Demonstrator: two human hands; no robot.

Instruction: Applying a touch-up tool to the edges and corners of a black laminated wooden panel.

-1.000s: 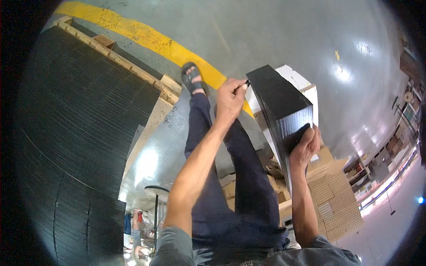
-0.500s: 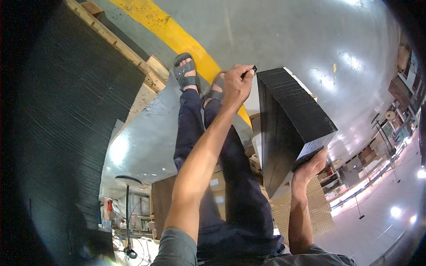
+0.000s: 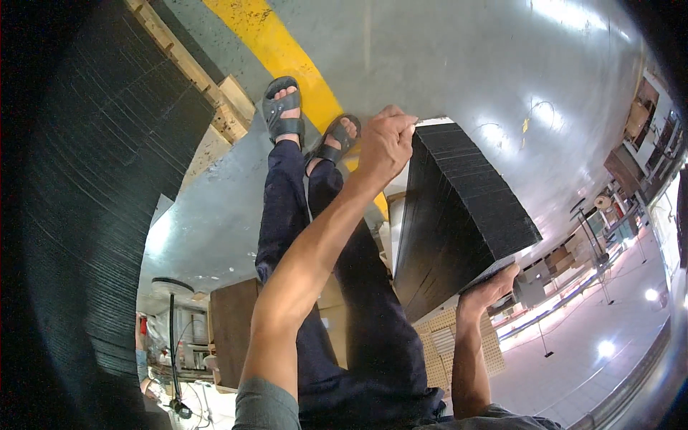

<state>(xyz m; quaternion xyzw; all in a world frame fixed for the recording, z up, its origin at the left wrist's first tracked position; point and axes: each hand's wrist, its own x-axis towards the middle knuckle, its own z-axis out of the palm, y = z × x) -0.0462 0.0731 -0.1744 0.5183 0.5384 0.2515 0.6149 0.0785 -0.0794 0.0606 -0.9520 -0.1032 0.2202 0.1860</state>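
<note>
While I stand with both arms stretched forward, the long black block is between my two hands, above the grey floor. My left hand is at its far left corner, fingers curled together; whether they touch that corner or pinch something small, I cannot tell. My right hand is against its near end, the palm turned up under that edge, probably to steady the weight while the left works finely. Those fingers go out of sight behind the end, so I cannot tell how far they close. The block slants away from me, likely so that its far corner comes within easy reach. Its underside is hidden; I cannot say what else bears it.

Left of the block are my sandals, set just apart, I judge, for balance. Farther left, well apart from it, is a wide black stack with a timber edge. Below its near end, a tan perforated panel shows.
</note>
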